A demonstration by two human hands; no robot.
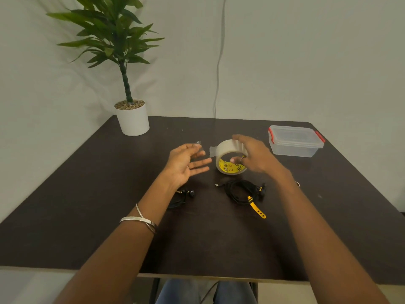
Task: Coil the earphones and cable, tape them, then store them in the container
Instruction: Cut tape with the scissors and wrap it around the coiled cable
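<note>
My right hand (252,156) grips a roll of clear tape (228,159) with a yellow core, held just above the dark table (109,194). My left hand (186,163) hovers to the left of the roll and pinches a small torn piece of clear tape (198,143) at its fingertips, the other fingers spread. A short loose flap sticks out from the roll's left side. Below the roll lies a coiled black cable (241,190) with a yellow strap (257,207). Black earphones (186,194) lie partly hidden under my left wrist. The clear container (295,142) with red clips stands closed at the back right.
A potted plant in a white pot (132,119) stands at the table's back left corner. A thin wire (219,62) hangs down the wall behind the table. My knees show under the table's front edge.
</note>
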